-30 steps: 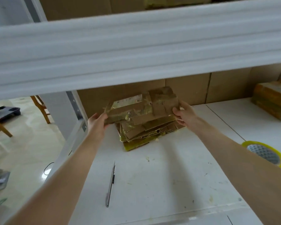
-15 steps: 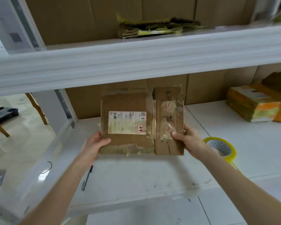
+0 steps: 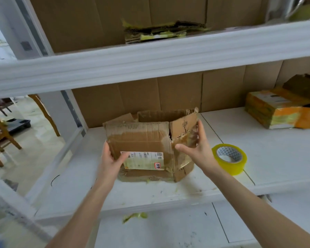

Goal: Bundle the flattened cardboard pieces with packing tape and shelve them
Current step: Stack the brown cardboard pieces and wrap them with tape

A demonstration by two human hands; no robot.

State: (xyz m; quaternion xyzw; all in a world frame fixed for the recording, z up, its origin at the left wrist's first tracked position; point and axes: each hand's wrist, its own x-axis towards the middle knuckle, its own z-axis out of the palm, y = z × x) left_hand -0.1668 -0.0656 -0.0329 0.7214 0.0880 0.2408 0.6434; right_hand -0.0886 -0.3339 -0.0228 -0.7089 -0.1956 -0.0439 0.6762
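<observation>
Gripping the cardboard box (image 3: 141, 140) by its left edge, our left hand (image 3: 111, 161) pinches the panel: thumb on the front face by the shipping label (image 3: 143, 160), fingers hidden behind. Our right hand (image 3: 199, 151) is spread, fingers straight up against the far edge of the box's right side panel, thumb out in front of that panel; we cannot tell whether the thumb touches. Box is half popped open, top open, standing upright on the middle shelf (image 3: 168, 190) near its front edge, left of centre. Yellow tape roll (image 3: 229, 159) lies on the same shelf just right of the box, close to the front edge, apart from our right hand. Taped orange-yellow bundles (image 3: 276, 111) sit at the shelf's far right, by the rear. On the upper shelf (image 3: 150, 56) we see one taped flat bundle (image 3: 161, 33), around its middle. Green tape scrap (image 3: 134, 215) lies on the board below. Wooden chair (image 3: 0, 133) stands on the floor, far left.
</observation>
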